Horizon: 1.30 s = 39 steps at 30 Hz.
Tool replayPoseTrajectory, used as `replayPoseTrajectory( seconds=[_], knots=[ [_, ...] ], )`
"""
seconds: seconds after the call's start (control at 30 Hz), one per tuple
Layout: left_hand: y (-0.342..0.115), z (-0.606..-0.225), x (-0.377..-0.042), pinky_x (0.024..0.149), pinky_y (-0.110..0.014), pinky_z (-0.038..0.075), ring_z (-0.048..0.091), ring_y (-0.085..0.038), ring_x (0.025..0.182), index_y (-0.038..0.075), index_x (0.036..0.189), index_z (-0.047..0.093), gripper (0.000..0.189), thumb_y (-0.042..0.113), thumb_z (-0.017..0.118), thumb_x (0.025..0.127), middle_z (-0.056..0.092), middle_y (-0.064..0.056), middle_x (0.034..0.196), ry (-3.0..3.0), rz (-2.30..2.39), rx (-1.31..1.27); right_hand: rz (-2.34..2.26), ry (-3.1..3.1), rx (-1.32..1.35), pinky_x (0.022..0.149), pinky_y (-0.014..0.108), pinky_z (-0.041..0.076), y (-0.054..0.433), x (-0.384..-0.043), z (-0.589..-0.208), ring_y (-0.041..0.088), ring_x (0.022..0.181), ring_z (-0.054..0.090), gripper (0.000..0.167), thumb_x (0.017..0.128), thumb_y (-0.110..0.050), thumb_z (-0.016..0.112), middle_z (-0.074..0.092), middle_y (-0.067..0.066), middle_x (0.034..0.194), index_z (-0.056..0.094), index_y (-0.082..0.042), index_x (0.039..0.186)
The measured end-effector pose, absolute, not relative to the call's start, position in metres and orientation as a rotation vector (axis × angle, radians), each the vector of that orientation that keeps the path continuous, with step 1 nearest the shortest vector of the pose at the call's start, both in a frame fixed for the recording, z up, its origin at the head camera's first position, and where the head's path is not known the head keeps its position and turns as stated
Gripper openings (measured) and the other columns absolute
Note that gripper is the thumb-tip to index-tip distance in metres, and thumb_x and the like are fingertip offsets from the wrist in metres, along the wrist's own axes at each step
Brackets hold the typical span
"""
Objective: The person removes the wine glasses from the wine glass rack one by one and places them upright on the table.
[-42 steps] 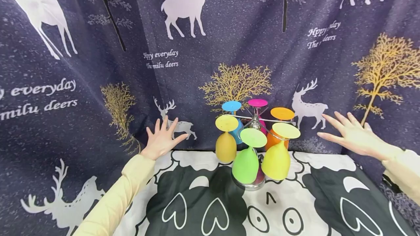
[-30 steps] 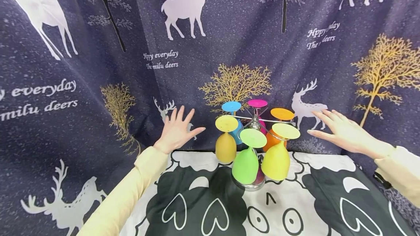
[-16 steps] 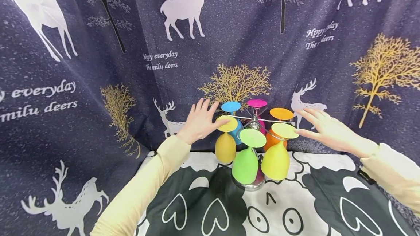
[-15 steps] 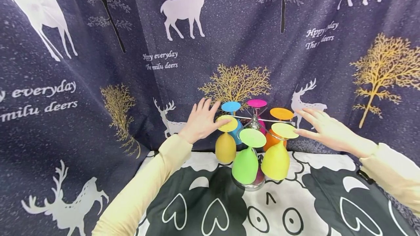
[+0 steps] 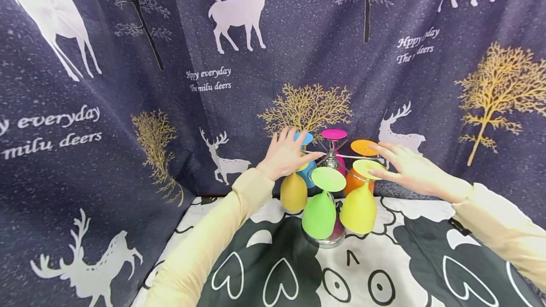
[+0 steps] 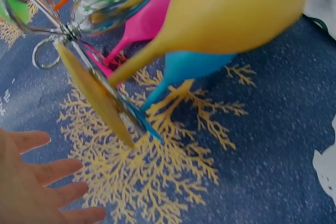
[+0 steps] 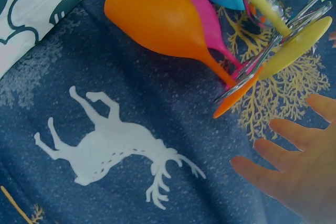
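Observation:
Several coloured goblets hang upside down by their feet from a shiny metal rack (image 5: 331, 160). In front are a green goblet (image 5: 319, 214) and a yellow goblet (image 5: 359, 210). The left hand (image 5: 285, 155), fingers spread, overlaps the foot of the mustard goblet (image 5: 293, 194) and part of the blue goblet (image 5: 308, 139). In the left wrist view, a gap separates its fingertips (image 6: 79, 188) from the mustard foot. The right hand (image 5: 405, 167) is held with extended fingers beside the orange goblet (image 5: 362, 148) and overlaps the yellow foot. A pink goblet (image 5: 334, 134) hangs at the back.
The rack's round chrome base (image 5: 325, 240) stands on a black-and-white cartoon cloth (image 5: 273, 269). Close behind it hangs a dark blue curtain (image 5: 298, 60) printed with deer and trees.
Both hands have moved inward toward the rack from either side, the left hand rightward and the right hand leftward. The goblets and rack have stayed in place.

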<state>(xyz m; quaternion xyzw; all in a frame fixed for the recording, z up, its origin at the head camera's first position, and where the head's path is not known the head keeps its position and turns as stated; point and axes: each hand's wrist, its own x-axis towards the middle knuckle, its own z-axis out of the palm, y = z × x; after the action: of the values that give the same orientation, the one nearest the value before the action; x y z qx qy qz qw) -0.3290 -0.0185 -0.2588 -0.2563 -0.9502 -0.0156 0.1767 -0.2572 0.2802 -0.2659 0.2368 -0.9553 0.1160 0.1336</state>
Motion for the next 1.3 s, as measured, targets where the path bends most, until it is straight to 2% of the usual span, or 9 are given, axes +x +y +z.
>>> replayPoseTrajectory(
  seconds=[0.37, 0.6, 0.9, 1.17, 1.3],
  knots=[
    [0.012, -0.263, -0.339, 0.101, -0.052, 0.011, 0.014, -0.030, 0.131, 0.023, 0.144, 0.025, 0.083, 0.076, 0.023, 0.079, 0.026, -0.011, 0.142, -2.776, -0.113, -0.755, 0.436, -2.791, 0.750, 0.086, 0.063, 0.028, 0.264, -0.259, -0.267, 0.040, 0.122, 0.028, 0.067, 0.086, -0.051, 0.053, 0.030, 0.015, 0.139, 0.035, -0.016, 0.140],
    [0.023, -0.263, -0.345, 0.101, -0.052, 0.011, 0.015, -0.030, 0.131, 0.023, 0.144, 0.025, 0.080, 0.073, 0.023, 0.082, 0.027, -0.011, 0.142, -2.800, -0.090, -0.758, 0.406, -2.780, 0.794, 0.084, 0.059, 0.033, 0.259, -0.261, -0.271, 0.039, 0.118, 0.033, 0.065, 0.087, -0.052, 0.050, 0.037, 0.014, 0.133, 0.037, -0.013, 0.137],
    [0.032, -0.272, -0.350, 0.099, -0.050, 0.019, 0.020, -0.030, 0.129, 0.023, 0.143, 0.028, 0.075, 0.070, 0.020, 0.085, 0.030, -0.011, 0.140, -2.831, -0.011, -0.751, 0.354, -2.774, 0.778, 0.085, 0.056, 0.035, 0.255, -0.262, -0.274, 0.036, 0.113, 0.039, 0.066, 0.086, -0.055, 0.049, 0.042, 0.012, 0.127, 0.041, -0.011, 0.135],
    [0.039, -0.277, -0.356, 0.102, -0.050, 0.013, 0.015, -0.026, 0.132, 0.024, 0.144, 0.027, 0.070, 0.065, 0.017, 0.088, 0.025, -0.004, 0.144, -2.892, -0.018, -0.773, 0.358, -2.823, 0.720, 0.079, 0.053, 0.040, 0.254, -0.264, -0.276, 0.034, 0.107, 0.043, 0.069, 0.085, -0.057, 0.048, 0.044, 0.014, 0.122, 0.042, -0.009, 0.134],
    [0.041, -0.277, -0.359, 0.102, -0.048, 0.013, 0.017, -0.024, 0.131, 0.022, 0.143, 0.030, 0.068, 0.063, 0.017, 0.090, 0.029, -0.003, 0.143, -2.889, -0.048, -0.792, 0.354, -2.834, 0.715, 0.079, 0.054, 0.039, 0.252, -0.265, -0.275, 0.035, 0.107, 0.044, 0.069, 0.085, -0.058, 0.048, 0.045, 0.014, 0.120, 0.044, -0.009, 0.133]
  ],
)
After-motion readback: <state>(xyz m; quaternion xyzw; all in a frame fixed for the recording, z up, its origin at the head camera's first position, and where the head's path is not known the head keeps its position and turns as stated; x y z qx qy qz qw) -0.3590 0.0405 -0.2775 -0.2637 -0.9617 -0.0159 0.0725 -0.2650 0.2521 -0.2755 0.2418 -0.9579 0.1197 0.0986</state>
